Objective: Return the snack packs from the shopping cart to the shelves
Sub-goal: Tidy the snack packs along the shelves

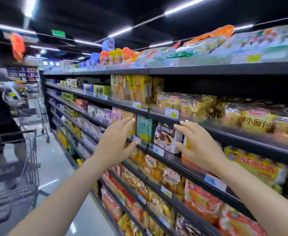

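The brown-and-white snack pack stands upright on the middle shelf, just beside a teal pack on its left and leaning a little against its neighbours. It looks already set in its place among the other goods, front face out so shoppers can read it.

The right hand has straight, spread fingers touching the pack's right edge, a flat grip that steadies rather than clasps. The left hand is raised in front of the packs to the left, fingers straight and relaxed, holding nothing; whether it touches anything I cannot tell. Both hands flank the slot, probably to square the pack and stop it tipping forward.

Lower shelves carry rows of orange and yellow bags. The shopping cart waits well apart at the left, its contents blurred. Beyond it another person stands with a second cart.
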### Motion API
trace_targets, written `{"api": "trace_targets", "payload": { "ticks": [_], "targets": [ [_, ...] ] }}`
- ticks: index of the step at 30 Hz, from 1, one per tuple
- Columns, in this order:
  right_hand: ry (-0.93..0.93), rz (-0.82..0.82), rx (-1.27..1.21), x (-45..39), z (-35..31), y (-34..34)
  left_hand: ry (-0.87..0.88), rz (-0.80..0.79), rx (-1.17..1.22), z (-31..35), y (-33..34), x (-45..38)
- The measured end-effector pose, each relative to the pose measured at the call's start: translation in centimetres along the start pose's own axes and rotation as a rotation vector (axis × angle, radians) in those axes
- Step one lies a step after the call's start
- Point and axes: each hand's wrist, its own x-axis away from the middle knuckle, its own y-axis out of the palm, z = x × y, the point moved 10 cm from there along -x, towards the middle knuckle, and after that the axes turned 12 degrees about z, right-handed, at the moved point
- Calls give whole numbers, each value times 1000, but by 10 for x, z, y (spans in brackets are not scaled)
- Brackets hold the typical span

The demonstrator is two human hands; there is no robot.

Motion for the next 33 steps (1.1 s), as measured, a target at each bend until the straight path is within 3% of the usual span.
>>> {"api": "trace_targets", "payload": {
  "ticks": [10, 17, 27, 33],
  "targets": [
    [-40, 69, -48, -129, 34, 111, 2, -45, -75, -108, 98, -85],
    [-43, 26, -50, -182, 36, 181, -20, -46, -30, -165, 153, -117],
    [57, 83, 26, -245, 34, 254, 2, -10, 194, -259, 231, -162],
    [212, 148, 67, -277, 41, 279, 61, -5, 297, -299, 264, -190]
  ]
}}
